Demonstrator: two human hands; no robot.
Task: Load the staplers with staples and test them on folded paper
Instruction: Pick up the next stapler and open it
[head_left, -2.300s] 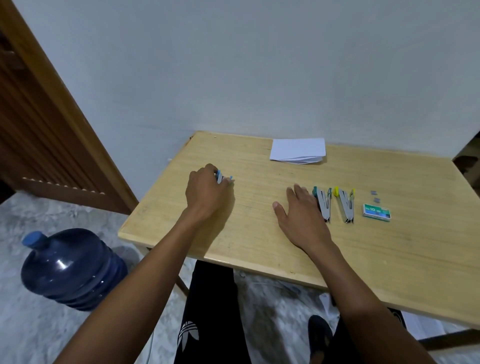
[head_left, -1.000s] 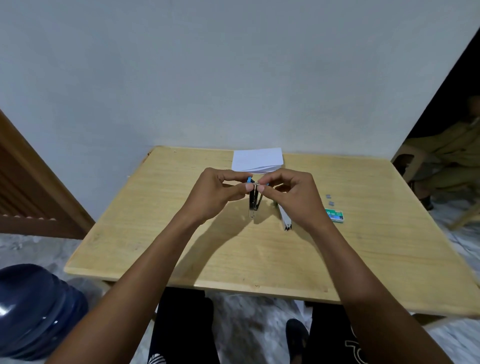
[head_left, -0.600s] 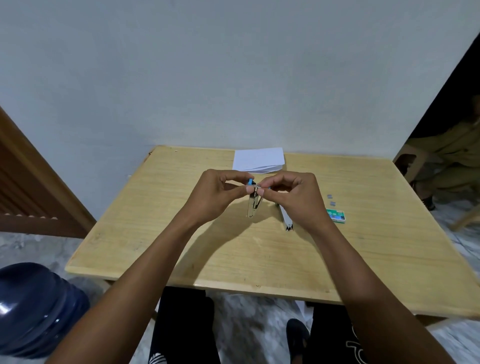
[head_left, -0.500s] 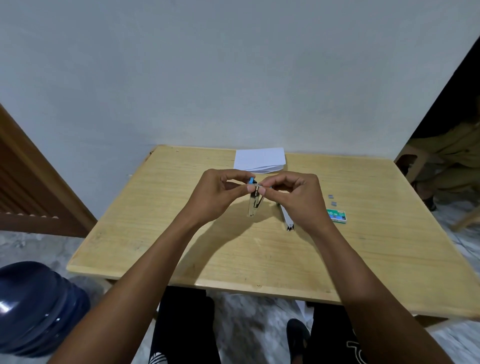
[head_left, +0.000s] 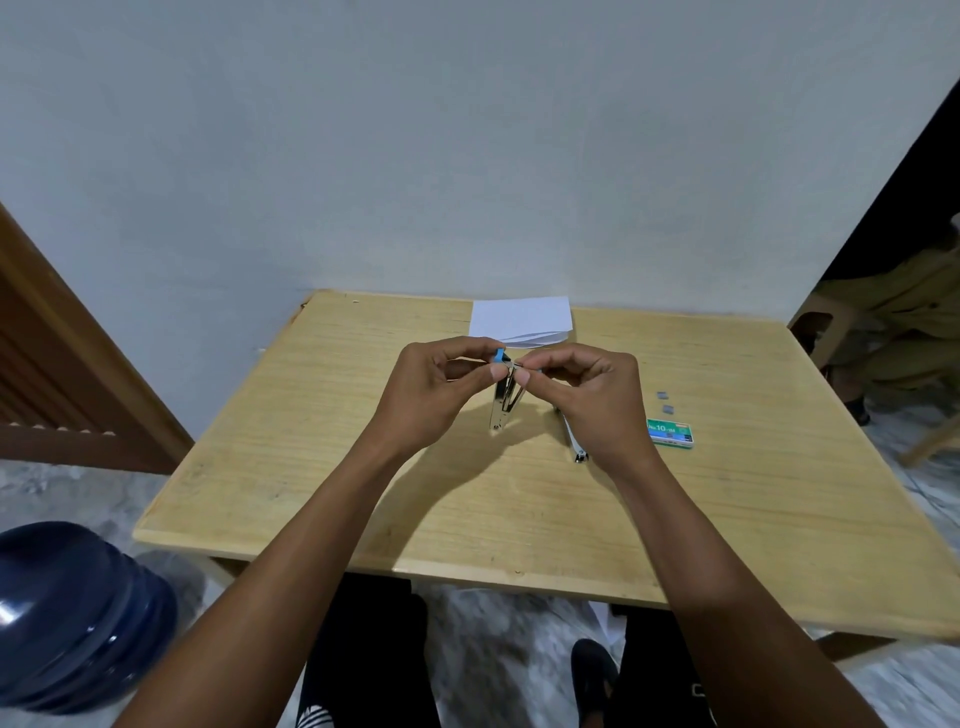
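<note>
Above the middle of the wooden table (head_left: 322, 467) both hands hold a small metal stapler with a blue end (head_left: 504, 400), its jaws hanging down and apart. My left hand (head_left: 436, 395) pinches its blue top. My right hand (head_left: 587, 400) pinches the top from the other side with thumb and forefinger. Another stapler (head_left: 575, 444) lies on the table, mostly hidden under my right hand. A green staple box (head_left: 670, 432) lies to the right, with two loose staple strips (head_left: 664, 402) beyond it. Folded white paper (head_left: 521, 321) rests at the table's far edge.
A grey wall rises right behind the table. A blue water jug (head_left: 72, 618) stands on the floor at lower left, a wooden door (head_left: 57, 364) at left. A seated person's legs and a plastic stool (head_left: 883, 322) are at far right.
Over the last second the hands have stayed together on the blue stapler, shifting their pinch slightly. Before that my left hand lifted it from the table's left side.
</note>
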